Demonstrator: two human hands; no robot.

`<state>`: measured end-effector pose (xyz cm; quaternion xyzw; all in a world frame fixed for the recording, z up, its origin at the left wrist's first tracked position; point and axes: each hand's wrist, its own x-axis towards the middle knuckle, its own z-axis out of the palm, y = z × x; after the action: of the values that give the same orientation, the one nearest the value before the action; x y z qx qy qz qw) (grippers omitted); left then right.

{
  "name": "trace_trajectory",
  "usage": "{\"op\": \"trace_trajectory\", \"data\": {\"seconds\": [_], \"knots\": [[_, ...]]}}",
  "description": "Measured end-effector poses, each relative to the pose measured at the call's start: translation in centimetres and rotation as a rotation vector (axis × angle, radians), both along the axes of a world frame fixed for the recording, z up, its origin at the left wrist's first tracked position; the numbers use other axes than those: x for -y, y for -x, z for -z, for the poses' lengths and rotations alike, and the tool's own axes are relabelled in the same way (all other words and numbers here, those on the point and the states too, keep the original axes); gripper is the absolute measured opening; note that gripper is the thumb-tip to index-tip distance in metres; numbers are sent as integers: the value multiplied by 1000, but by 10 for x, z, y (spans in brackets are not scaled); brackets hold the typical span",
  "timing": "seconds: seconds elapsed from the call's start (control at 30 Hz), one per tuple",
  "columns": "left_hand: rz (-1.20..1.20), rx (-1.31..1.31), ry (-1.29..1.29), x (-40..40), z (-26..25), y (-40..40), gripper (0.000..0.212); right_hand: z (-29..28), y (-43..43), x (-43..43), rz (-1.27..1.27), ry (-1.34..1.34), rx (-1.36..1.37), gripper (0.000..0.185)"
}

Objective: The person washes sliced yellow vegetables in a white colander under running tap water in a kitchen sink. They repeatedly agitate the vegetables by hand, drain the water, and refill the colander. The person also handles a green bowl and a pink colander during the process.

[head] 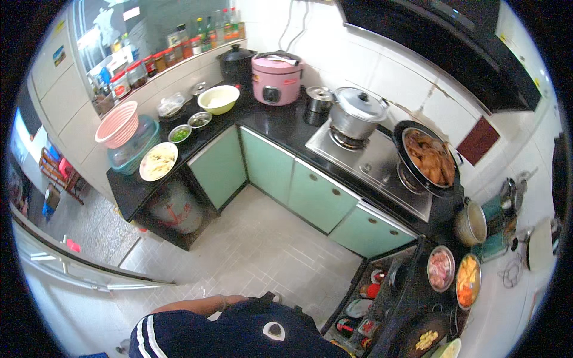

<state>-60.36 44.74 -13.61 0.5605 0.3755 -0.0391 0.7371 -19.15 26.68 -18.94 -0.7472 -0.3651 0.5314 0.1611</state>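
Only the back of my left hand (236, 300) shows past a band on the wrist; its fingers are hidden by my dark clothing. My right hand is out of view. Ahead, an aluminium pot (358, 112) with its lid on stands on the left burner of a steel gas hob (367, 168). Browned meat pieces (427, 156) fill a dark wok (398, 129) on the right burner. On the right counter are a bowl of raw meat (441, 268) and a dish of yellow and orange pieces (468, 279). Below them, chopped yellowish pieces (426, 340) lie on a round dark board (414, 329).
A pink rice cooker (276, 80) stands in the back corner. Along the left counter are a yellow bowl (218, 99), a bowl of chopped greens (180, 134), a plate of pale food (158, 161) and stacked baskets (117, 125). Green cabinets (322, 197) border the tiled floor (259, 237).
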Motion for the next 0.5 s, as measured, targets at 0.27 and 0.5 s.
{"op": "trace_trajectory", "data": {"seconds": [0.27, 0.5], "knots": [[-114, -334, -350, -35, 12, 0, 31, 46, -140, -71, -114, 93, -376, 47], [-747, -466, -425, -72, -25, -53, 28, 20, -145, -263, -654, 156, 196, 33]]}}
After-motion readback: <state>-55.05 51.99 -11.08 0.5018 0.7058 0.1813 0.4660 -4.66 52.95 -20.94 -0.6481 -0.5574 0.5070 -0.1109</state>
